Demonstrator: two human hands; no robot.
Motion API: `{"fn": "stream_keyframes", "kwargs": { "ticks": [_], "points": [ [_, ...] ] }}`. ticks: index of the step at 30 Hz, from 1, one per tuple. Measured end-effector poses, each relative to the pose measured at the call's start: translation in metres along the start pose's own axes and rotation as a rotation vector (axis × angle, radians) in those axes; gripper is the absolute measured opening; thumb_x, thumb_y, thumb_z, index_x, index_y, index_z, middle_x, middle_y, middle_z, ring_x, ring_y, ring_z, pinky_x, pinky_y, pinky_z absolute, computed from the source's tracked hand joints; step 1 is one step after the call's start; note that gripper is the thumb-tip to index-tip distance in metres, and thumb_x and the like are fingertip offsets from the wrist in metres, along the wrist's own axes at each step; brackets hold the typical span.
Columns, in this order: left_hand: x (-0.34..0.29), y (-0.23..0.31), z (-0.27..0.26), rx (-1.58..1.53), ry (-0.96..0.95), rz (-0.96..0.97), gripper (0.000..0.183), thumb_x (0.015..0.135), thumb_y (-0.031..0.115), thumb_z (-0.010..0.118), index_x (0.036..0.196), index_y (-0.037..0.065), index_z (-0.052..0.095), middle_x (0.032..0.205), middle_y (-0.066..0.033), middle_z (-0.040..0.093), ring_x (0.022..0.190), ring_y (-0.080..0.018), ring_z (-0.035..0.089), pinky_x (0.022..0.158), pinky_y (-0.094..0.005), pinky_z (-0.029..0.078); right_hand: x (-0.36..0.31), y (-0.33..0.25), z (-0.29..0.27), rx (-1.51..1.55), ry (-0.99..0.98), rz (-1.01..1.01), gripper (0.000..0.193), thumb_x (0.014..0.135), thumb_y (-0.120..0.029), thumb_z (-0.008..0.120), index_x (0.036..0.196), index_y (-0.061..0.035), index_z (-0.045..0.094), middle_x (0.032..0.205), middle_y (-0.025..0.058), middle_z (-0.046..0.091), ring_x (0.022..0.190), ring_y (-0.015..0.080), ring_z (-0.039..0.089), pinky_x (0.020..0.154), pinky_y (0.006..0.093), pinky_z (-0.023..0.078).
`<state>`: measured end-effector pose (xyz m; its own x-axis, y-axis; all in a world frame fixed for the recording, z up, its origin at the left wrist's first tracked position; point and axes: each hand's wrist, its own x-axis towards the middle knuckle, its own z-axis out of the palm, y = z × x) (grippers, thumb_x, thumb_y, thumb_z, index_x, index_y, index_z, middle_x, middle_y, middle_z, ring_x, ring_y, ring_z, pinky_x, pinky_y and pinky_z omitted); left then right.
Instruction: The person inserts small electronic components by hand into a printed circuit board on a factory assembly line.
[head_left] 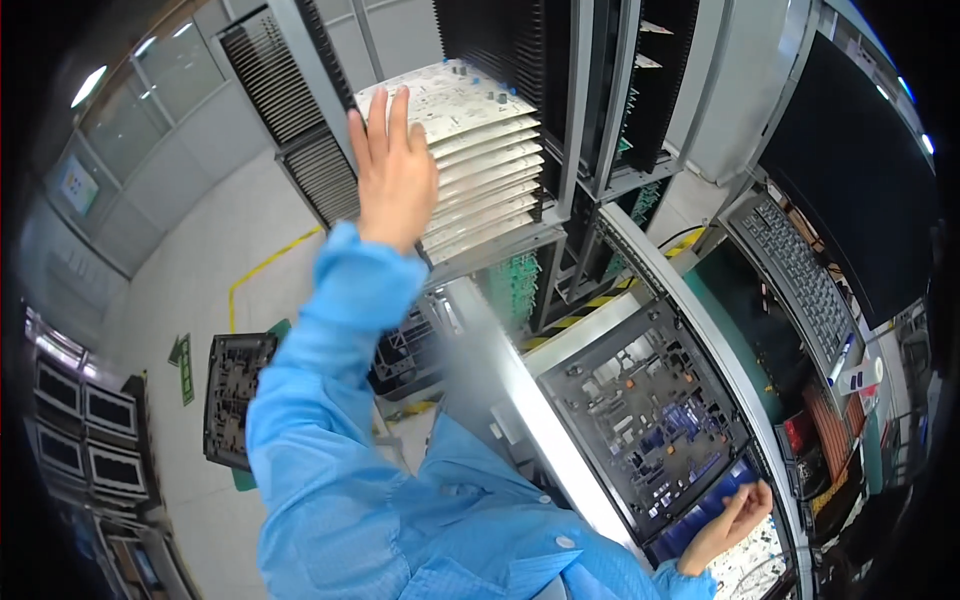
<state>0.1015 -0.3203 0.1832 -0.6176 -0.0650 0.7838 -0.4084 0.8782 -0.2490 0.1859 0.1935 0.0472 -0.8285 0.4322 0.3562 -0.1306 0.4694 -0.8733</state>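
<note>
My left hand (395,185) reaches up to a rack, its fingers stretched out over the near left edge of the top white circuit board (450,100). Several more white boards (485,180) sit in slots below it, one above another. Whether the fingertips touch the board or hover just over it, I cannot tell. On the lower right, my right hand (728,530) is loosely curled with nothing visible in it. It is above the near end of a black fixture tray (650,410) with many cut-outs, beside a dark blue strip (700,510). A white board (750,565) lies below that hand.
A second black fixture (235,395) stands at the left. Metal rails (570,440) run along the black tray. A keyboard (800,270) and large dark monitor (860,180) are at the right, near a tape roll (862,376). Other slotted racks (270,80) stand around the boards.
</note>
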Motion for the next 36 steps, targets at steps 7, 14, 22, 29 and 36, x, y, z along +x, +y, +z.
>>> {"fn": "stream_keyframes", "kwargs": {
  "ticks": [7,14,22,29,36],
  "points": [
    [0.024,-0.033,-0.007,0.229,-0.310,0.149,0.019,0.071,-0.004,0.059,0.082,0.001,0.073,0.130,-0.0121,0.056,0.142,-0.0377,0.021,0.116,-0.0644,0.003,-0.001,-0.116,0.119,0.550,-0.854,0.043,0.027,0.097,-0.009,0.054,0.122,0.0004,0.050,0.107,0.0108,0.063,0.103,0.0176,0.060,0.089,0.0273,0.045],
    [-0.036,0.035,-0.089,-0.131,0.036,0.373,0.011,0.073,0.003,0.065,0.081,-0.005,0.068,0.120,-0.0065,0.063,0.136,-0.0382,0.033,0.109,-0.0711,-0.004,-0.035,-0.202,0.231,1.096,-1.060,0.388,0.069,0.097,-0.032,0.057,0.145,0.0049,0.025,0.140,0.0197,0.042,0.126,0.0266,0.047,0.103,0.0396,0.041],
    [-0.096,0.085,-0.196,-0.605,-0.336,0.386,0.060,0.080,0.058,0.061,0.119,0.013,0.065,0.134,-0.0096,0.056,0.138,-0.0462,0.024,0.112,-0.0602,-0.008,-0.002,-0.150,0.122,1.172,-0.654,0.502,0.041,0.096,-0.008,0.050,0.134,0.0036,0.041,0.127,0.0160,0.056,0.112,0.0249,0.059,0.095,0.0367,0.048],
    [-0.144,0.081,-0.098,-0.938,-0.341,-0.111,0.032,0.087,0.018,0.063,0.117,0.006,0.064,0.137,-0.0089,0.053,0.136,-0.0417,0.029,0.112,-0.0613,0.009,0.015,-0.018,-0.004,0.559,-0.289,0.438,0.049,0.095,-0.014,0.054,0.138,0.0020,0.038,0.128,0.0154,0.055,0.111,0.0232,0.058,0.096,0.0334,0.045],
    [-0.163,0.112,-0.070,-1.059,-0.532,-0.122,0.032,0.088,0.013,0.060,0.119,0.005,0.063,0.136,-0.0079,0.053,0.136,-0.0406,0.028,0.112,-0.0599,0.009,0.000,0.012,0.013,0.599,-0.270,0.573,0.047,0.094,-0.012,0.057,0.136,0.0014,0.040,0.126,0.0150,0.056,0.110,0.0220,0.058,0.096,0.0324,0.045]
  ]
}}
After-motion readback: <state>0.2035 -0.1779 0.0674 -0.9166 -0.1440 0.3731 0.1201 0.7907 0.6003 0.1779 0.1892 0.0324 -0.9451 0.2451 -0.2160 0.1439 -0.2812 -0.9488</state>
